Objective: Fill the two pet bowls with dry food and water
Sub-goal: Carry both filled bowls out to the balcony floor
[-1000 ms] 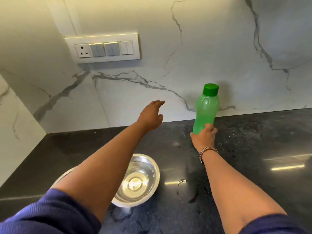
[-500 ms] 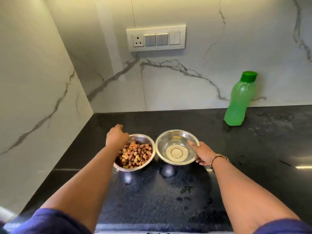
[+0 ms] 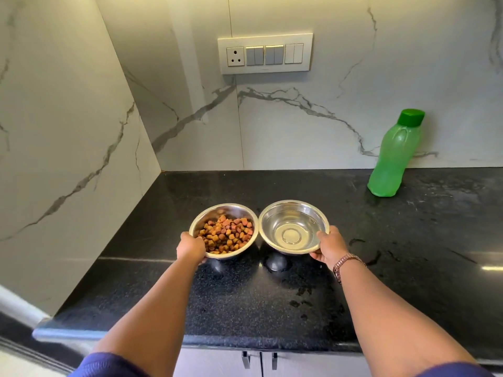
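Note:
Two steel bowls are held side by side, raised slightly above the black counter [image 3: 272,308], with their shadows below them. The left bowl [image 3: 234,210] holds brown dry food [image 3: 226,236], and my left hand [image 3: 191,247] grips its near-left rim. The right bowl [image 3: 294,227] holds clear water, and my right hand [image 3: 330,247] grips its near-right rim. A green water bottle [image 3: 394,156] with its cap on stands at the back right against the wall, far from both hands.
Marble walls close the corner at the left and back. A switch panel [image 3: 265,53] sits on the back wall. Water drops and streaks lie on the counter right of the bowls. Cabinet handles [image 3: 258,359] show below the front edge.
My right hand let go of the bottle, which stays at the back wall. Both hands moved to the bowls, took hold of their rims and raised them a little.

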